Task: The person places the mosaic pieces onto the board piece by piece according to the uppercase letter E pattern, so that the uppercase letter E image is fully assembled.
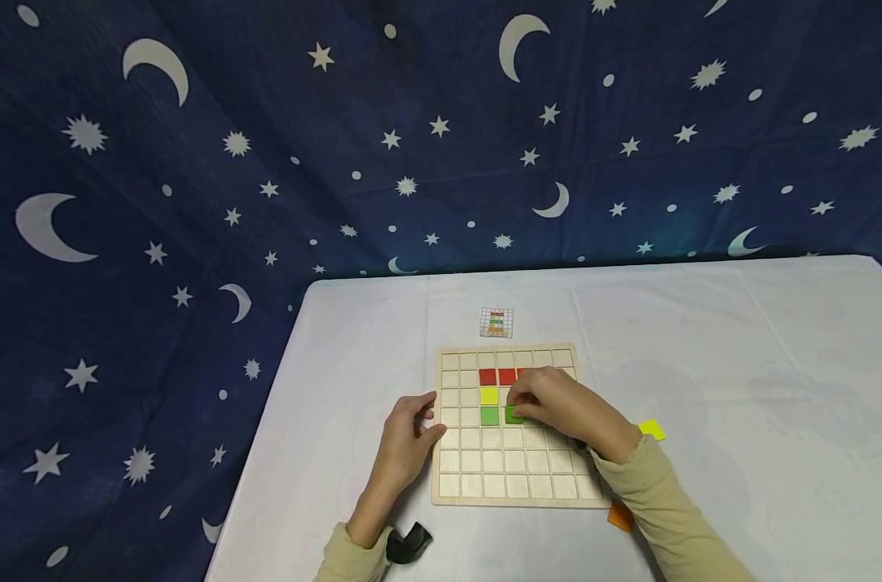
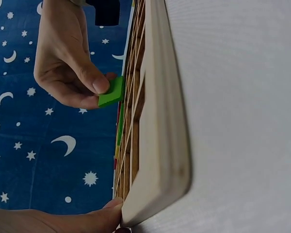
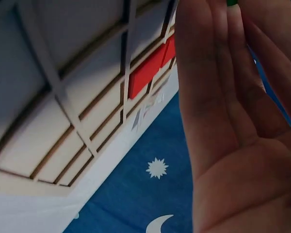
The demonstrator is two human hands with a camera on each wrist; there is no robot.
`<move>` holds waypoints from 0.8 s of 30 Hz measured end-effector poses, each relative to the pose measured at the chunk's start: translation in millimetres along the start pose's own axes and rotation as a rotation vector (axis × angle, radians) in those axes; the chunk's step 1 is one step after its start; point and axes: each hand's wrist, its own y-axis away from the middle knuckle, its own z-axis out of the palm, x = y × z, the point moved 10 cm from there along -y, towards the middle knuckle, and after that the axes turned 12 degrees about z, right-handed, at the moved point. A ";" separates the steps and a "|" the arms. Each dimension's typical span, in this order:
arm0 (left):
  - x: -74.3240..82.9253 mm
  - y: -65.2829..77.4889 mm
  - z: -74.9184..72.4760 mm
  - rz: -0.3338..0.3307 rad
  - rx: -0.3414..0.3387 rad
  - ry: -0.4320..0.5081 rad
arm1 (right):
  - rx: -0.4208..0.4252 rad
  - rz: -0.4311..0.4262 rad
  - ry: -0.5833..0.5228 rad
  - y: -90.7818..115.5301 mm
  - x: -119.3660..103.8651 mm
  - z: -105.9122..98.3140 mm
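Note:
A wooden grid board lies flat on the white table. Three red tiles stand in a row of its upper cells, the last partly behind my right hand. Below the leftmost red one are a yellow tile and a light green tile. My right hand pinches a green tile between thumb and fingers, tilted over a cell in the light green tile's row. Meanwhile my left hand rests against the board's left edge, index finger and thumb touching the rim.
Behind the board lies a small printed card with a coloured grid. Right of the board, partly under the right forearm, are a loose yellow tile and an orange tile. A dark blue star-and-moon cloth hangs behind the table.

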 end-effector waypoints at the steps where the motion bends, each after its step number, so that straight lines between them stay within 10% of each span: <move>1: -0.2 0.1 0.0 -0.006 0.000 -0.001 | 0.002 -0.006 -0.004 -0.4 -1.0 1.0; 24: 2.0 0.0 0.0 0.018 -0.007 0.002 | 0.027 0.023 0.046 -2.2 3.0 4.6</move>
